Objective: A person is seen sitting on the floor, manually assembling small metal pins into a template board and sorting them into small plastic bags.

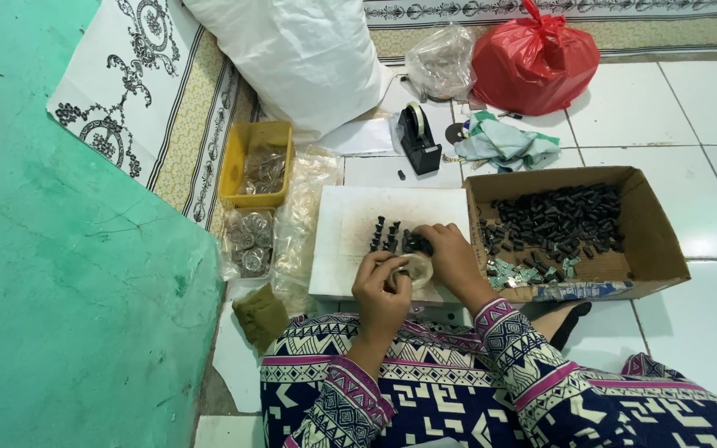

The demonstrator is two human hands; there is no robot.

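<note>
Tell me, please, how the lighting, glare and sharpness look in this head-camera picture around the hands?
In the head view the light is soft and even, with only faint shadows under the left hand and right hand; the white floor tiles show mild glare, and the red plastic bag has small shiny highlights; the small black parts on the white board are too fine to make out; the edges bend slightly.

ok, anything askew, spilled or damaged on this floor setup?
A few things. The white board is stained with brown speckles. The cardboard box has a worn, torn front edge. A crumpled teal cloth lies by the tape dispenser, and one small black part sits stray on the tile. Nothing looks spilled.
</note>
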